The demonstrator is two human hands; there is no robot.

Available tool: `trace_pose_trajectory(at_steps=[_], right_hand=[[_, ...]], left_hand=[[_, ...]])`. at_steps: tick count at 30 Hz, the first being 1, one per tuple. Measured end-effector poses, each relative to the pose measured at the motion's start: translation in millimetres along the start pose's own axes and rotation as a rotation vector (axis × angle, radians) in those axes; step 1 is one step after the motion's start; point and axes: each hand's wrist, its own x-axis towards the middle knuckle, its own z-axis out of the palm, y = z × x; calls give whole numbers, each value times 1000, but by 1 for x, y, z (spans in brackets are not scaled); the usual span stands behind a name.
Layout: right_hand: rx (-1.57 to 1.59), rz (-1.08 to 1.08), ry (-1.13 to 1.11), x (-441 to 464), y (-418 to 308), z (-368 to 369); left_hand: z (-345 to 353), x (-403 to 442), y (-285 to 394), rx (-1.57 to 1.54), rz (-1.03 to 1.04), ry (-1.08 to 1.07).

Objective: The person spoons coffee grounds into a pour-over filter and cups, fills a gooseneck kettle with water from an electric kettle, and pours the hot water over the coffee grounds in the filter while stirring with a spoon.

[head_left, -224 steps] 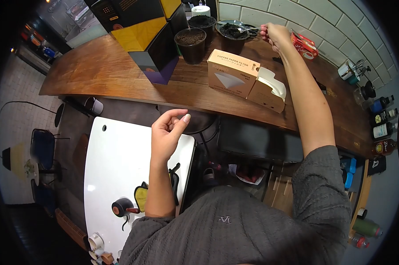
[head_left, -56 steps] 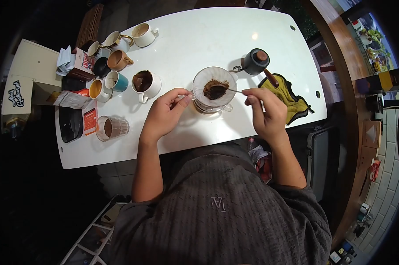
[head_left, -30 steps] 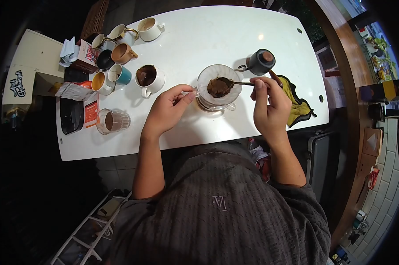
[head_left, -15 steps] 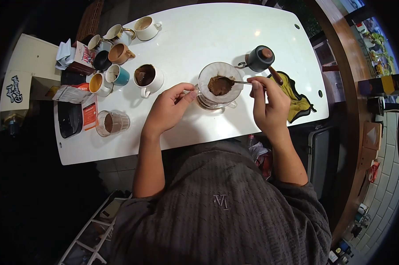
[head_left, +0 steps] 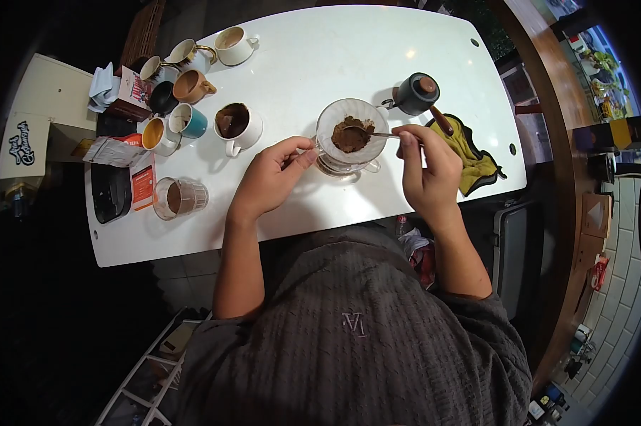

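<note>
A paper filter (head_left: 332, 119) lines the clear coffee dripper (head_left: 322, 151), which sits on a glass server (head_left: 338, 169). Dark ground coffee (head_left: 350, 140) lies inside the filter. My left hand (head_left: 274, 177) is closed in a pinch at the dripper's left side, apparently on its small handle. From the right, my right hand (head_left: 432, 170) grips a metal spoon (head_left: 385, 134) between thumb and fingers. The spoon's bowl is down in the grounds and partly hidden by them.
Left of my hands stand a white mug (head_left: 239, 130), a ribbed glass (head_left: 181, 198) and several other cups. A dark kettle (head_left: 418, 94) and a yellow-green cloth (head_left: 478, 160) lie to the right on the white table (head_left: 320, 57).
The spoon's bowl has shifted within the grounds, and the coffee surface looks slightly rearranged. My right hand has moved a little left; my left hand stays at the dripper.
</note>
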Motion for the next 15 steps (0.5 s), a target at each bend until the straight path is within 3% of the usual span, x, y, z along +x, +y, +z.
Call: trace_pose_trajectory(at_steps=[7, 13, 15], right_hand=[[10, -62, -126, -4, -3, -4], [-19, -14, -8, -1, 0, -5], [-67, -103, 5, 1, 4, -3]], left_hand=[[0, 0, -2, 10, 0, 8], [1, -1, 1, -2, 19, -20], [0, -1, 0, 10, 34, -13]])
